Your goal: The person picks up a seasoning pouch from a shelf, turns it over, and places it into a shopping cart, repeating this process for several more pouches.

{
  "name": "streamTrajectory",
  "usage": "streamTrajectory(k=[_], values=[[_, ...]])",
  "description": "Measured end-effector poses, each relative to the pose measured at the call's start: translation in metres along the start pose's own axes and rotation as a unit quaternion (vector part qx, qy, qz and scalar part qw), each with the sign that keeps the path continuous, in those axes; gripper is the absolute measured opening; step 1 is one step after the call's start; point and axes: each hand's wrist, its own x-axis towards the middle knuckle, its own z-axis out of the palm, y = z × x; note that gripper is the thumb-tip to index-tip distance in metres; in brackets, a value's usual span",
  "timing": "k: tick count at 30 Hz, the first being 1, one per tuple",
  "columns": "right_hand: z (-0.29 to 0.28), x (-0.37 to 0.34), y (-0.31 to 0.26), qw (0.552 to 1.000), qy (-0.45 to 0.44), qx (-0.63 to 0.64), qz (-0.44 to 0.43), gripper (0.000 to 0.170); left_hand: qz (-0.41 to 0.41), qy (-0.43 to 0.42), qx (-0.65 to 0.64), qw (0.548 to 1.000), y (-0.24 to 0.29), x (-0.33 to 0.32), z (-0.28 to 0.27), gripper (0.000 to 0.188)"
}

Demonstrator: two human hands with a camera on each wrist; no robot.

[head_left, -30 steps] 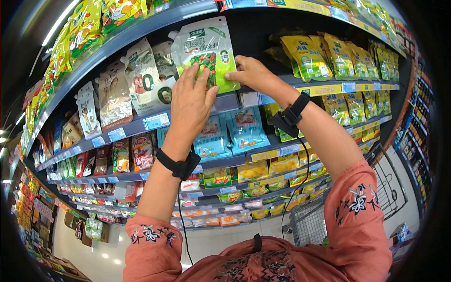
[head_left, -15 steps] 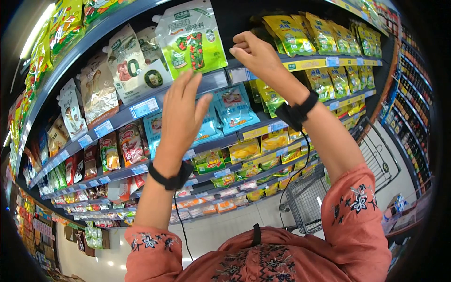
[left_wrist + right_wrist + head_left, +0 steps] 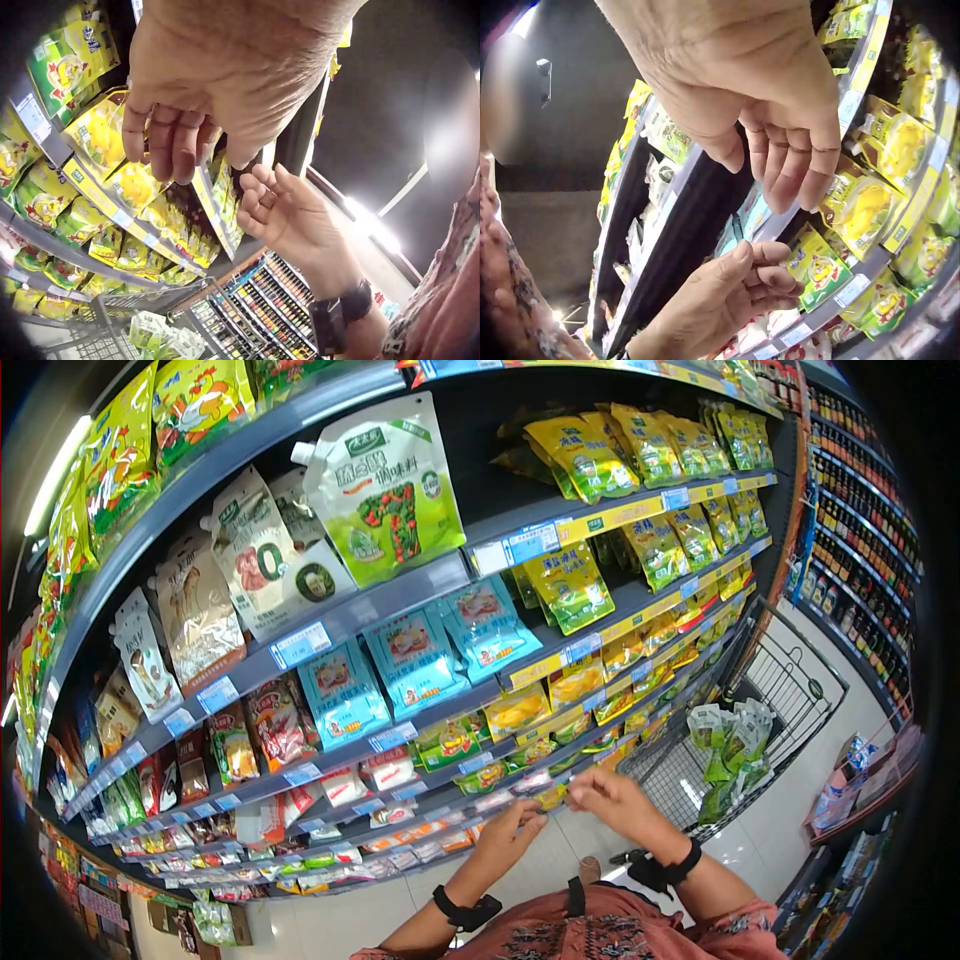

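Note:
My left hand (image 3: 503,840) and right hand (image 3: 615,810) hover low in front of the shelves, close to each other, with nothing in them. Loosely curled fingers show on the left hand (image 3: 225,82) in the left wrist view, and likewise on the right hand (image 3: 750,90) in the right wrist view. A large green-and-white spouted pouch (image 3: 385,505) stands upright at the front of an upper shelf, out of reach of both hands. Beside it on the left is a pale pouch (image 3: 262,555) with a big zero. Blue packets (image 3: 412,658) lie on the shelf below.
A wire shopping cart (image 3: 655,775) stands at the right, with several green-and-white packets (image 3: 730,745) in it. Yellow bags (image 3: 590,455) line the right-hand shelves. Farther right is a rack of bottles (image 3: 865,510). A price-tag rail (image 3: 300,645) runs along the shelf edge.
Both hands have left the green-and-white pouch and come down and back toward the body. The pouch stays standing on the shelf. The view has shifted, showing more of the cart.

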Motion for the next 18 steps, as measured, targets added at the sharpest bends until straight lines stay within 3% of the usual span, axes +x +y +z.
streamTrajectory(k=[3, 4, 5, 6, 7, 8, 9, 11, 13, 15, 18], values=[[0.007, -0.013, 0.012, 0.999, 0.013, 0.009, 0.030, 0.024, -0.018, -0.040, 0.002, 0.999, -0.009, 0.005, -0.002, 0.039], [0.010, -0.019, 0.006, 0.998, 0.025, 0.035, 0.046, 0.027, -0.017, -0.036, -0.061, 0.997, -0.004, 0.011, -0.009, 0.045], [0.012, -0.021, -0.001, 0.996, 0.036, 0.059, 0.059, 0.031, 0.047, 0.040, -0.035, 0.997, 0.002, 0.020, -0.023, 0.048], [0.015, -0.018, -0.010, 0.996, 0.054, 0.056, 0.042, 0.048, 0.109, 0.118, -0.013, 0.987, 0.027, 0.034, -0.045, 0.052], [0.016, -0.008, -0.013, 0.998, 0.053, 0.044, 0.003, 0.060, 0.214, 0.213, 0.076, 0.950, 0.047, 0.053, -0.074, 0.063], [0.015, 0.004, -0.020, 0.998, 0.052, 0.033, -0.035, 0.072, 0.206, 0.238, -0.051, 0.948, 0.076, 0.062, -0.093, 0.071], [0.021, 0.019, -0.043, 0.993, 0.077, -0.013, -0.090, 0.082, 0.252, 0.290, -0.045, 0.922, 0.124, 0.072, -0.110, 0.077], [0.030, 0.063, -0.108, 0.973, 0.122, -0.080, -0.178, 0.103, 0.297, 0.338, -0.073, 0.890, 0.142, 0.115, -0.136, 0.084], [0.028, 0.117, -0.147, 0.926, 0.202, -0.084, -0.308, 0.106, 0.281, 0.393, 0.000, 0.876, 0.150, 0.135, -0.145, 0.088], [0.011, 0.170, -0.158, 0.893, 0.172, -0.111, -0.402, 0.100, 0.343, 0.435, 0.063, 0.830, 0.153, 0.147, -0.136, 0.070], [0.019, 0.174, -0.182, 0.922, 0.064, 0.025, -0.381, 0.079, 0.365, 0.371, -0.091, 0.849, 0.155, 0.151, -0.135, 0.069]])
